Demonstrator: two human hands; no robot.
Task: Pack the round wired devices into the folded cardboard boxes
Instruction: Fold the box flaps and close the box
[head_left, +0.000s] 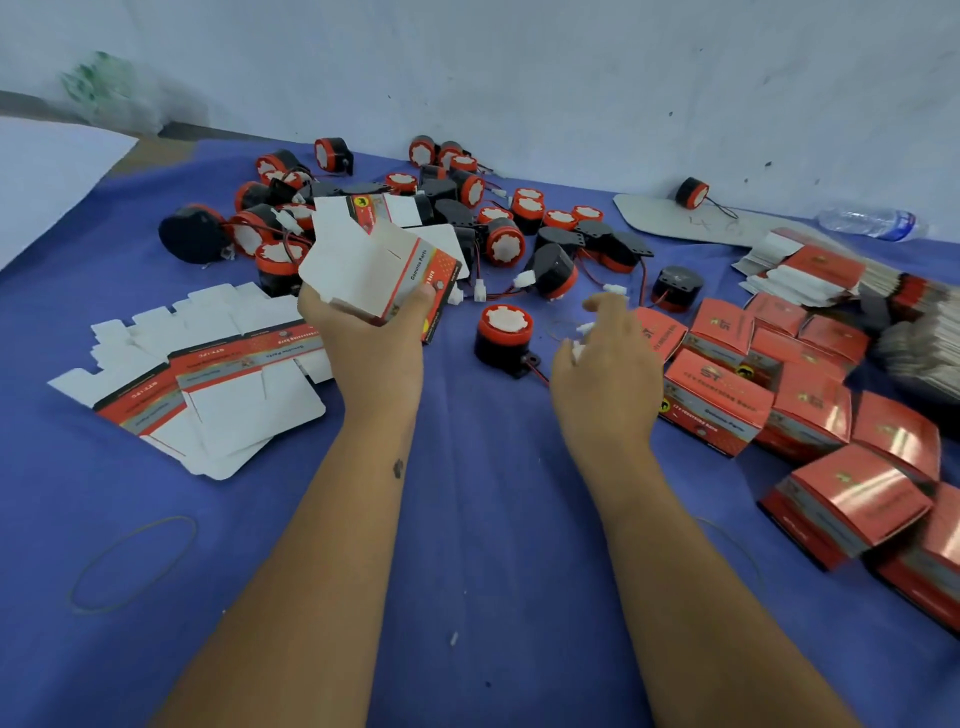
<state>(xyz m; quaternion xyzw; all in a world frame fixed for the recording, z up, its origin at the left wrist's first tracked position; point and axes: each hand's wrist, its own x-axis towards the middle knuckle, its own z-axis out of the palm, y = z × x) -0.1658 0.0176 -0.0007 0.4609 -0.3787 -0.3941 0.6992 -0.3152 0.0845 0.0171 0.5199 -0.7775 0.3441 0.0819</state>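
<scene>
My left hand (370, 343) grips a half-folded red and white cardboard box (382, 265) held above the blue cloth, its flaps standing open. My right hand (605, 364) hovers to the right with curled fingers pinching a small white connector (581, 340) at the end of a wire. That wire seems to run from a round black device with a red cap (503, 338) standing upright between my hands. A pile of several more round wired devices (467, 208) lies behind it, near the wall.
Flat unfolded boxes (208, 374) lie on the left of the blue cloth (467, 519). Several closed red boxes (810, 410) are heaped on the right, with stacks of flat cartons (841, 275) behind. A rubber band (135, 561) lies front left; a water bottle (872, 222) lies by the wall.
</scene>
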